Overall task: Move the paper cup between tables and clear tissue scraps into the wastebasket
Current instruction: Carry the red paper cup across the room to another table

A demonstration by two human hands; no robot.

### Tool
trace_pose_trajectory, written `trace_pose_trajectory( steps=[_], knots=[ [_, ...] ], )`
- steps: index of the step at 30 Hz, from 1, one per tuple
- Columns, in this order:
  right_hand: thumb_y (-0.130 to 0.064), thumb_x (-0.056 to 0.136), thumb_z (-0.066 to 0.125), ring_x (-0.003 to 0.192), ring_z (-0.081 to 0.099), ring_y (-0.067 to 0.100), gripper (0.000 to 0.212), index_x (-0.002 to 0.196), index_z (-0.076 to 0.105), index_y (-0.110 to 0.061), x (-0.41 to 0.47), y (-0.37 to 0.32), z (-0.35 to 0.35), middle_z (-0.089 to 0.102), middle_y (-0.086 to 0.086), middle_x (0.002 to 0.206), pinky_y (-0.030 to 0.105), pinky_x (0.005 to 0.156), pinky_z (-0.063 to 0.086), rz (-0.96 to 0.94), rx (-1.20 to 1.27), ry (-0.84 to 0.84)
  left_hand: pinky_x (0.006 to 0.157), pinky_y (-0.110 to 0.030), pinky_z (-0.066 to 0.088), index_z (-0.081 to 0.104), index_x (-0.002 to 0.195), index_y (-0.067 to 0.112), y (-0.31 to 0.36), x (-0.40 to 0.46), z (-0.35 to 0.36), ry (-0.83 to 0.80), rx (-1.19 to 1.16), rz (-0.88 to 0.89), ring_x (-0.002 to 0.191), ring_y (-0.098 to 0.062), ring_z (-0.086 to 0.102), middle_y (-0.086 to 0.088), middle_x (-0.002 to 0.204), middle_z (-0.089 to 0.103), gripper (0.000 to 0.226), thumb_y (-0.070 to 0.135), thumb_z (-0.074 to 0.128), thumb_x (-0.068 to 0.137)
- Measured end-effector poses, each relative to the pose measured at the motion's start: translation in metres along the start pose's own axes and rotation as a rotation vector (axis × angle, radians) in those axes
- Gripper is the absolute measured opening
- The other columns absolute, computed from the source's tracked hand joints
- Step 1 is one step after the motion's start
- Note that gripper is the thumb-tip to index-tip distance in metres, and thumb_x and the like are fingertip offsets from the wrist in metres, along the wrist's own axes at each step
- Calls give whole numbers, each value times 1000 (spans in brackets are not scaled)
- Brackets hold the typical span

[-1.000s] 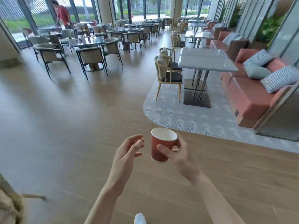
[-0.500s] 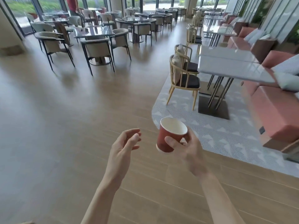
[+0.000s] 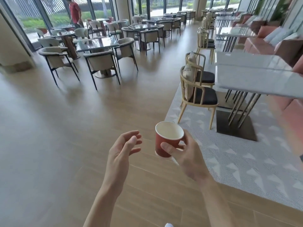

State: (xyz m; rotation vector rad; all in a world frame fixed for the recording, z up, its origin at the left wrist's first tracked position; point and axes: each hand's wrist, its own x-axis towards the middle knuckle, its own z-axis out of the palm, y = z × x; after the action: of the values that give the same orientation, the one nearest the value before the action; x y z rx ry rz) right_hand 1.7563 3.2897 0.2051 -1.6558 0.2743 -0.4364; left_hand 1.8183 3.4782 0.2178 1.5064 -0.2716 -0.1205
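You stand on a smooth wooden floor [image 3: 49, 145] made of long brown planks. To your right lies a pale gray rug [image 3: 237, 161] with a rounded corner and small white triangles woven into it. On the rug stands a long white table [image 3: 255, 79] with a shiny flat top and thin metal legs. Beside it sits a light wooden chair [image 3: 196, 94] with a curved back and a dark soft seat. Farther off are dark tables with round-backed padded chairs [image 3: 100, 63].

Your right hand [image 3: 188, 154] holds the paper cup [image 3: 165, 141] up in the air over the floor, thumb on the near side and fingers curled round the back. The cup is red outside, white inside, round and tilted a little. Your left hand [image 3: 122, 151] is just beside it, not touching, fingers loosely bent and holding nothing.
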Motion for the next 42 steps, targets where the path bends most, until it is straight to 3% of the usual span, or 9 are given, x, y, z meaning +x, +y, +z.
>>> trace_pose_trajectory(
  steps=[3,7,13,18,23,27,33,38,42],
  knots=[
    [-44,70,87,101,69,1,53,117,63,-37,79,-4,-5,74,-16,108,13,82,51,-24,-8,-10,94,-44,56,72,118,16,7,73,19,24,-3,34,109,-21,72,-2,115,76,37,37,57,92],
    [-30,79,89,104,66,-3,49,117,60,-40,170,-5,-9,69,-29,110,12,86,51,-56,-35,-55,92,-43,56,73,118,17,10,156,37,60,-12,48,109,-23,72,-3,115,76,47,49,61,85],
    [-46,70,82,107,67,1,56,121,61,-36,286,14,-1,72,-18,109,17,87,53,-59,-64,-38,93,-43,57,72,118,14,-14,277,56,77,-43,31,108,-23,72,-3,113,76,39,39,60,90],
    [-51,73,87,105,69,2,52,116,61,-38,400,40,18,70,-27,108,17,87,54,-47,-95,-2,89,-37,57,72,117,18,-45,401,66,69,-74,22,107,-20,72,-1,113,77,46,48,63,83],
    [-51,68,80,103,66,-5,50,112,57,-44,531,46,46,69,-22,109,14,83,53,-35,-140,28,89,-37,58,70,117,16,-60,548,78,1,-106,-7,106,-18,73,-1,113,76,36,37,61,90],
    [-50,69,80,100,65,-11,51,114,57,-45,620,39,67,68,-33,105,9,81,51,-46,-136,45,88,-37,57,71,116,16,-53,647,78,-25,-111,8,107,-18,73,-2,114,76,37,40,63,89],
    [-55,72,84,105,66,-2,74,135,59,-26,737,44,96,70,-14,120,13,88,50,-82,-184,41,92,-43,57,71,116,15,-62,759,73,-8,-105,-18,105,-22,73,-5,114,76,34,32,59,90],
    [-67,63,77,102,68,-1,67,121,62,-37,832,70,115,72,-21,110,11,83,51,-47,-98,105,90,-39,56,72,116,19,-82,849,61,16,-58,-10,108,-21,72,-2,114,76,31,33,58,91],
    [-64,64,80,101,71,4,69,122,65,-33,931,89,139,74,-17,111,16,82,54,-64,-25,86,90,-39,56,72,116,18,-97,938,54,52,-34,11,107,-21,72,-3,115,76,30,32,58,93]
  ],
)
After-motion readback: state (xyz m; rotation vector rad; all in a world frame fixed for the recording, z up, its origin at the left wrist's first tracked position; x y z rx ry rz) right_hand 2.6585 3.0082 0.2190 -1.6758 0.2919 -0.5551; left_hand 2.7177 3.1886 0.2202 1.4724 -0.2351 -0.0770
